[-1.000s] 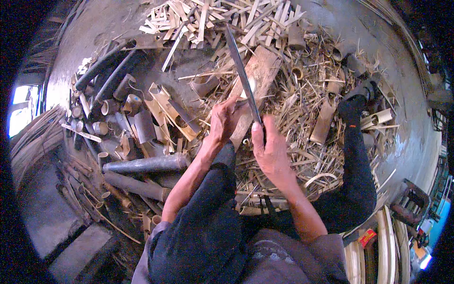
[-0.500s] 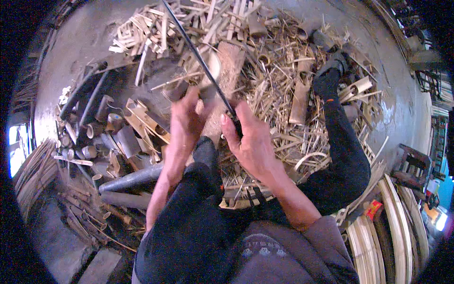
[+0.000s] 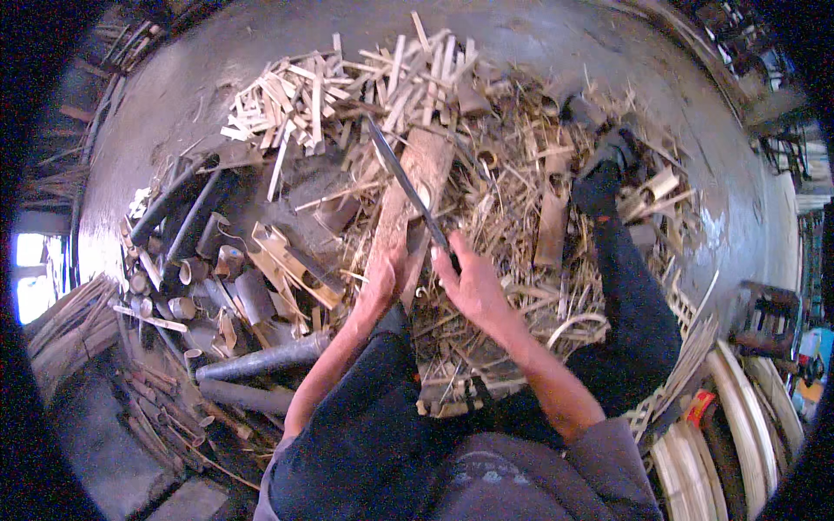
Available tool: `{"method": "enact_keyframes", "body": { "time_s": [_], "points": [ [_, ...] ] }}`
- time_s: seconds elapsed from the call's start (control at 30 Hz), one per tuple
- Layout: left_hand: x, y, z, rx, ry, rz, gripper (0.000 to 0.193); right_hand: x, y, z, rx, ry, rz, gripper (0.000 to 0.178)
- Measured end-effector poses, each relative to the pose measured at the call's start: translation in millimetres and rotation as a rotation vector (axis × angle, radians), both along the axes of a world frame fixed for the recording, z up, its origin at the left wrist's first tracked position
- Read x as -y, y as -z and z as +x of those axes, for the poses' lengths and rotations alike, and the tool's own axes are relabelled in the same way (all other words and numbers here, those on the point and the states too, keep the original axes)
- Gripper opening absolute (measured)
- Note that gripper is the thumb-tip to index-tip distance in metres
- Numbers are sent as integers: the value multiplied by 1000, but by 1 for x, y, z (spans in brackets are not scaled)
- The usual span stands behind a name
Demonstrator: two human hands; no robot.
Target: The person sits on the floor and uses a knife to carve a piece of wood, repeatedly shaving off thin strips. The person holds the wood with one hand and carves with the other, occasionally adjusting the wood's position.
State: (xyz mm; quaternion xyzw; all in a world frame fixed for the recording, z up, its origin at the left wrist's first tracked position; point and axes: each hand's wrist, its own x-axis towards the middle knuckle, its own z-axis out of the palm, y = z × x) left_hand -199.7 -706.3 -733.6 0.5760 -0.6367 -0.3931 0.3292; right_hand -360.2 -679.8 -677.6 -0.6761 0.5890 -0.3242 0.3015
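Note:
My right hand [image 3: 478,282] is closed round the handle of a long, narrow-bladed knife [image 3: 401,176]. Its dark blade slants away to the far left, over a wooden block [image 3: 429,156] with a rough, pale top. My left hand [image 3: 385,282] is closed on a short bamboo piece [image 3: 418,236], held upright over the near part of the block. The pale end of this piece shows beside the blade; whether the two touch, I cannot tell. Fingers of the left hand are partly hidden.
Split bamboo pieces [image 3: 287,95] are heaped beyond the block. Shavings and offcuts [image 3: 504,204] cover the floor on the right, up to my outstretched leg [image 3: 621,260]. Bamboo tubes [image 3: 254,298] and a thick grey pole [image 3: 265,357] lie on the left. Long pale strips [image 3: 743,417] stand at near right.
The knife has come down and nearer, its tip now in view. My left hand has moved nearer and to the right, bringing the bamboo piece beside the blade. The view has shifted slightly.

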Motion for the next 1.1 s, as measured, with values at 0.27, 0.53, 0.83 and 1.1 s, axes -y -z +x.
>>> {"method": "enact_keyframes", "body": {
  "time_s": [0.27, 0.53, 0.83, 1.1],
  "points": [
    [23, 52, -13, 372, 140, 69, 28, 38, 43, -76, -86, 56, 136, 31],
    [29, -25, -40, 459, 242, -198, 20, 32, -3, -86, 423, 120, 672, 32],
    [12, 57, 29, 294, 254, -83, 20, -26, 110, -16, 111, 2, 329, 35],
    [-3, 25, 17, 305, 132, -101, 12, -39, 181, 2, 205, 56, 465, 33]
  ]
}}
